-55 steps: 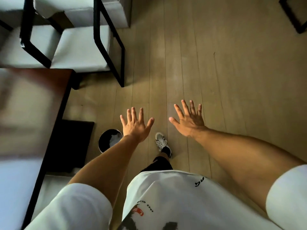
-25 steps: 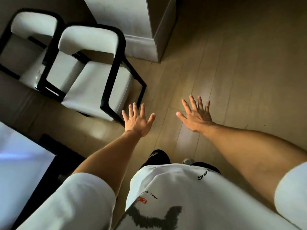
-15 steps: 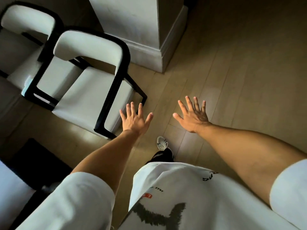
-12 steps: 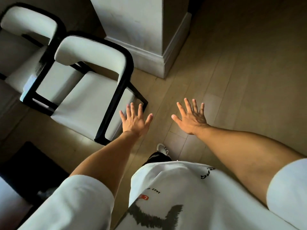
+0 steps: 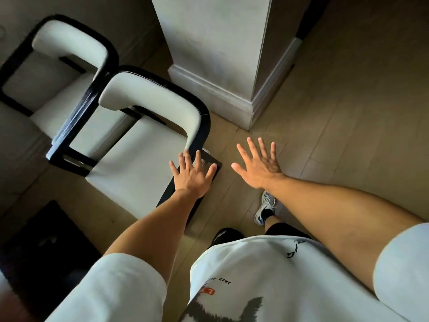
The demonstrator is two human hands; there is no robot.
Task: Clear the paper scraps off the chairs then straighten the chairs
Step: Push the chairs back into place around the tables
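Both hands are spread flat and holding nothing: left hand (image 5: 190,174) over the near chair (image 5: 139,159) by its black frame, right hand (image 5: 258,165) over the floor. Looks like reaching to straighten it. Far chair (image 5: 58,73) sits just beside; no paper scraps visible on either seat.

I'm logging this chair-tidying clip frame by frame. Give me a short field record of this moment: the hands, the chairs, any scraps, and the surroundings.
left hand: open, fingers spread, over the near chair's right edge; contact cannot be told
right hand: open, fingers spread, above the floor, holding nothing
near chair: white seat, black frame, no scraps seen on it
far chair: close beside the near chair, seat partly hidden
pillar: behind the near chair
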